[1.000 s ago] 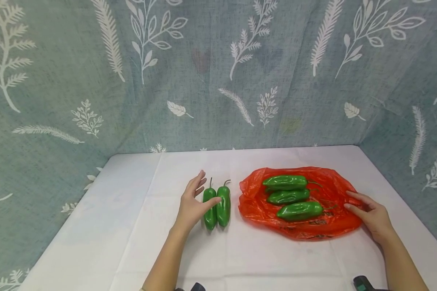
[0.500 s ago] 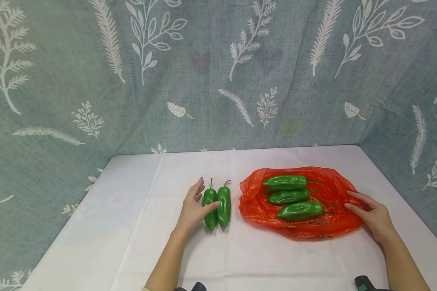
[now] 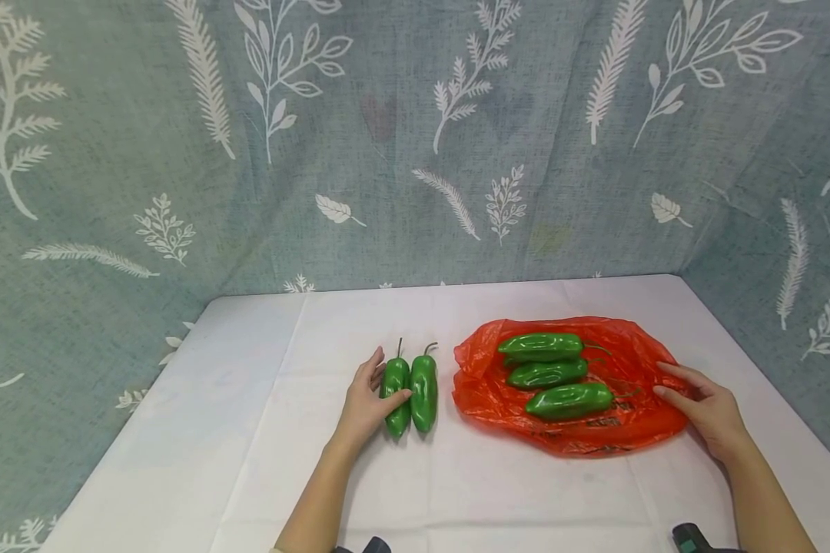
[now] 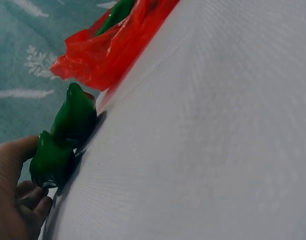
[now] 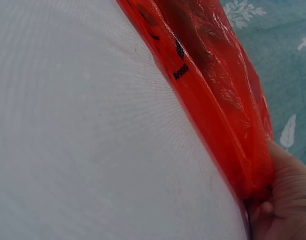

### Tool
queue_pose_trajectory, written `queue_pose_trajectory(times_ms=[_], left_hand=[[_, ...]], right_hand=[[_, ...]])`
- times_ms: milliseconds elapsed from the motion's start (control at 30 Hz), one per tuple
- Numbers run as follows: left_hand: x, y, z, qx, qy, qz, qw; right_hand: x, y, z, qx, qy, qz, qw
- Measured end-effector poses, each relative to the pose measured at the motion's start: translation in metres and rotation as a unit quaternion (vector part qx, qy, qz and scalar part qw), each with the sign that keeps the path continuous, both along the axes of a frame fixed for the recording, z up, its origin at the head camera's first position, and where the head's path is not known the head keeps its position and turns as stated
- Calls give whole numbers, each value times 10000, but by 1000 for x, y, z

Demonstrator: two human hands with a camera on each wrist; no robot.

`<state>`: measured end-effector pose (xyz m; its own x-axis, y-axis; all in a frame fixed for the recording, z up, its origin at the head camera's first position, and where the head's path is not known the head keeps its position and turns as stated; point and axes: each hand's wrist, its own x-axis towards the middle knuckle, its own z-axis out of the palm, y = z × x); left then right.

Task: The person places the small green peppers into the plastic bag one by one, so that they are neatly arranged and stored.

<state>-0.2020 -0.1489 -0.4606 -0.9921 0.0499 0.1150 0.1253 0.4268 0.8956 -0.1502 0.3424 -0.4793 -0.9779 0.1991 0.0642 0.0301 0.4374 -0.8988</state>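
Note:
Two glossy green chili peppers lie side by side on the white tabletop, stems pointing away. My left hand (image 3: pixel 361 399) holds the left green pepper (image 3: pixel 396 384), thumb across its top and fingers along its outer side. The right pepper of the pair (image 3: pixel 424 392) lies close beside it. In the left wrist view, the held pepper (image 4: pixel 50 160) sits between thumb and fingers. A crumpled red plastic bag (image 3: pixel 498 422) lies flat to the right, with several green peppers (image 3: pixel 570 401) on it. My right hand (image 3: pixel 712 411) pinches the bag's right edge, partly hiding its fingertips in the plastic.
A white cloth-covered table (image 3: pixel 526 499) fills the lower scene. Behind and at both sides hangs a blue-green curtain (image 3: pixel 387 192) with white leaf prints. Dark camera mounts (image 3: pixel 692 538) show at the bottom edge near the wrists.
My left hand has come down and closed around the left pepper, its thumb drawing back toward it from over the right one. The right hand and the bag stay still.

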Motion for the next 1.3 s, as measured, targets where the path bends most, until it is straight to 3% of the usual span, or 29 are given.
queue_pose_trajectory(times_ms=[200, 433, 767, 1000, 1300], left_hand=[[-1, -1, -3, -106, 3, 80, 9999], [0, -1, -5, -797, -49, 297, 9964], [-2, -4, -10, -514, 221, 555, 9969], [-4, -1, 1, -336, 61, 565, 9978], [-17, 6, 17, -238, -19, 220, 9995]], right_hand=[[-2, 0, 0, 77, -4, -22, 10000], [-1, 0, -1, 94, -60, -87, 9999], [-2, 1, -1, 171, 24, -46, 9998], [0, 1, -1, 141, -21, 2, 9999], [-3, 3, -1, 110, -5, 5, 9999]])
